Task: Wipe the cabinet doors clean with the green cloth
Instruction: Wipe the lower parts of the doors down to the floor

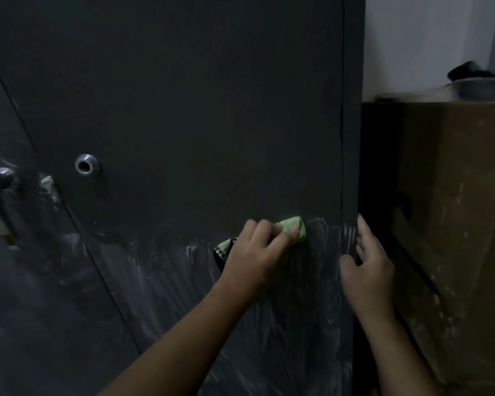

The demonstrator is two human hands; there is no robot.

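The dark grey right cabinet door [200,104] fills the middle of the view. Its lower part is streaked with whitish smears. My left hand [255,252] grips the bunched green cloth [296,225] and presses it against this door at the upper border of the smeared area. A dark-edged bit of the cloth sticks out left of the hand. My right hand [367,270] rests on the cabinet's right corner edge. Its thumb lies on the door front and its fingers lie straight along the side. The left cabinet door [20,281] is also smeared.
A round metal lock [86,164] sits on the right door near the seam. A metal handle [0,195] is on the left door. A dusty brown cardboard box [452,224] stands close against the cabinet's right side, with dark items on top.
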